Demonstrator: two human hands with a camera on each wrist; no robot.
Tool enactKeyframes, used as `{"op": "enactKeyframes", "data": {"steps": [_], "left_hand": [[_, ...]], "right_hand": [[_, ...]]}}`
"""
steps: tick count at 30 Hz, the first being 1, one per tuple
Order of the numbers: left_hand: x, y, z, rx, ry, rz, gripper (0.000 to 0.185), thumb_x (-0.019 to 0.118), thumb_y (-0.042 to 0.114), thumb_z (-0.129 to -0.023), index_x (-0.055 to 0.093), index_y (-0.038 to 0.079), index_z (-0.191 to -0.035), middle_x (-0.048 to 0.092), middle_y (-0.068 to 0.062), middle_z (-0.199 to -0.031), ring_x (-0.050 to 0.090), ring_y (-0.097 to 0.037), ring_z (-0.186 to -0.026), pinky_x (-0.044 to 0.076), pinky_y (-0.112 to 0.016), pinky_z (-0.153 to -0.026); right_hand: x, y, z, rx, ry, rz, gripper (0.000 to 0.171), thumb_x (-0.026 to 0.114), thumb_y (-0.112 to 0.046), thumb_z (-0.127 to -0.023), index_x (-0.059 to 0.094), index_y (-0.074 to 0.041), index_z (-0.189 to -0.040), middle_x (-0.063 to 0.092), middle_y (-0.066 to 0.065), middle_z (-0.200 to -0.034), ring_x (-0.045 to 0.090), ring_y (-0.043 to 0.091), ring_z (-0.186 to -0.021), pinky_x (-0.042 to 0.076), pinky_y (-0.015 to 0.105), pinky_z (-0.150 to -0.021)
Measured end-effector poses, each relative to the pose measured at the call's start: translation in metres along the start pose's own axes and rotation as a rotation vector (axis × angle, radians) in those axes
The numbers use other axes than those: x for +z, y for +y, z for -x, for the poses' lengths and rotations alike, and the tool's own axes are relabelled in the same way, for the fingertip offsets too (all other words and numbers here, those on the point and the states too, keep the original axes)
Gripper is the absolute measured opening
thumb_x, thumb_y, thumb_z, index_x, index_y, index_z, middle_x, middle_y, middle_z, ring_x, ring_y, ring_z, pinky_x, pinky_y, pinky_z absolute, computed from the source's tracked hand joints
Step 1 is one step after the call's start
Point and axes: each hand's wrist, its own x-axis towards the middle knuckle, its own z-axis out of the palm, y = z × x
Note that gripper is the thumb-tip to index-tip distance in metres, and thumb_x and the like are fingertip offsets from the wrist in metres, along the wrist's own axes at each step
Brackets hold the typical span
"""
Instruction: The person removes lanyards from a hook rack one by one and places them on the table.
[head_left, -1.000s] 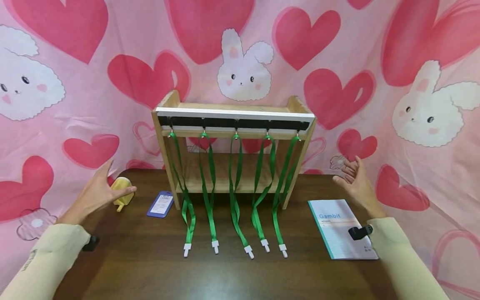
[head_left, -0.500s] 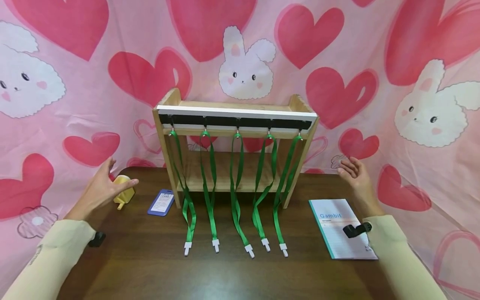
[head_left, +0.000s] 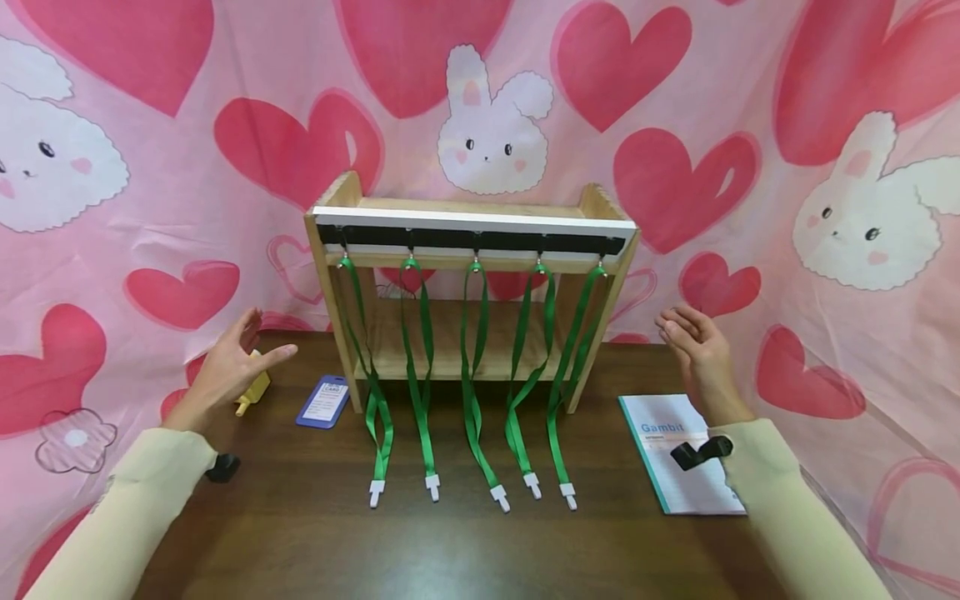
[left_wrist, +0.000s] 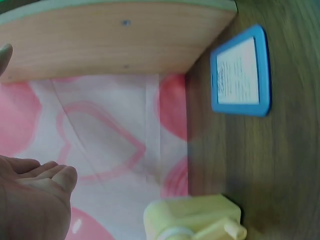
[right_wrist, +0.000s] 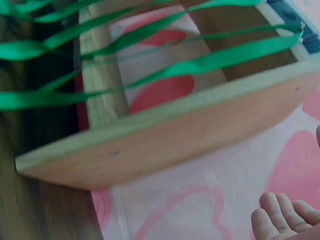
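Behind everything, pink cloth backdrop (head_left: 135,167) printed with red hearts and white rabbits. Below it, dark wooden table (head_left: 450,550). At the table's far middle, wooden rack (head_left: 472,292), upright, with a white-and-black hook strip along its top front. From that strip, five green lanyards (head_left: 468,375), side by side, looped over the hooks, tails trailing forward onto the table and ending in white clips.

Right of the rack, flat on the table, booklet (head_left: 675,454) with a teal spine, partly covered by the right sleeve and a black wrist strap.

Just beyond the rack's right post, right hand (head_left: 693,346), raised off the table, fingers loosely spread and slightly bent, gripping nothing, close to the post but apart from it; fingertips alone seen in the right wrist view (right_wrist: 282,215).

Near the rack's left post, left hand (head_left: 232,367), also raised, fingers relaxed and parted, holding nothing.

Partly hidden behind that hand, small yellow plastic object (head_left: 255,392), resting on the table.

Between the yellow object and the rack's left foot, blue card holder (head_left: 322,402), lying flat, well clear of both hands.
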Motion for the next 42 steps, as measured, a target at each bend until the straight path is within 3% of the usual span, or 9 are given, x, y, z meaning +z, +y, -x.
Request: {"op": "enactKeyframes", "data": {"steps": [8,14,20,28,35,42], "left_hand": [[0.011,0.017,-0.009,0.011,-0.007,0.016,0.112,0.069,0.055,-0.09,-0.002,0.012,-0.164,0.008,-0.019,-0.171,0.016,-0.047,-0.155,0.029,-0.067,-0.117],[0.019,0.027,-0.016,0.02,-0.026,0.087,0.105,0.07,0.047,-0.092,0.002,0.014,-0.165,0.012,-0.015,-0.171,0.02,-0.042,-0.156,0.03,-0.059,-0.12],[0.028,0.035,-0.024,0.079,-0.005,0.126,0.097,0.071,0.038,-0.094,0.011,0.009,-0.164,0.022,-0.02,-0.168,0.03,-0.044,-0.152,0.031,-0.056,-0.12],[0.033,0.044,-0.026,0.12,0.01,0.103,0.088,0.069,0.04,-0.096,0.02,0.009,-0.163,0.032,-0.018,-0.165,0.037,-0.04,-0.149,0.038,-0.034,-0.114],[0.036,0.053,-0.029,0.153,0.006,0.167,0.083,0.069,0.039,-0.096,0.026,0.011,-0.161,0.036,-0.018,-0.163,0.041,-0.039,-0.147,0.044,-0.01,-0.102],[0.039,0.058,-0.033,0.177,0.015,0.175,0.077,0.07,0.033,-0.096,0.031,0.013,-0.16,0.042,-0.017,-0.16,0.045,-0.038,-0.144,0.046,-0.004,-0.096]], "right_hand": [[0.02,-0.011,0.004,-0.05,-0.059,-0.043,0.028,0.057,-0.005,-0.101,0.055,-0.004,-0.129,0.07,0.003,-0.116,0.073,0.011,-0.105,0.057,0.02,-0.097],[0.038,-0.016,0.006,-0.101,-0.106,-0.025,0.028,0.054,-0.001,-0.101,0.059,0.001,-0.129,0.075,0.004,-0.113,0.074,0.014,-0.101,0.058,0.025,-0.097],[0.053,-0.02,0.004,-0.148,-0.134,-0.023,0.029,0.056,0.002,-0.1,0.059,0.006,-0.128,0.076,0.006,-0.112,0.075,0.016,-0.101,0.058,0.025,-0.097],[0.071,-0.021,0.001,-0.196,-0.124,0.095,0.032,0.061,0.0,-0.098,0.061,0.007,-0.128,0.075,0.006,-0.117,0.074,0.016,-0.105,0.058,0.023,-0.097],[0.083,-0.021,-0.003,-0.205,-0.09,0.216,0.039,0.065,-0.004,-0.096,0.058,0.011,-0.132,0.075,-0.002,-0.115,0.073,0.009,-0.104,0.056,0.016,-0.095],[0.093,-0.019,-0.009,-0.233,-0.033,0.301,0.04,0.069,-0.006,-0.094,0.061,0.009,-0.13,0.073,-0.008,-0.114,0.07,0.005,-0.105,0.056,0.013,-0.091]]}}
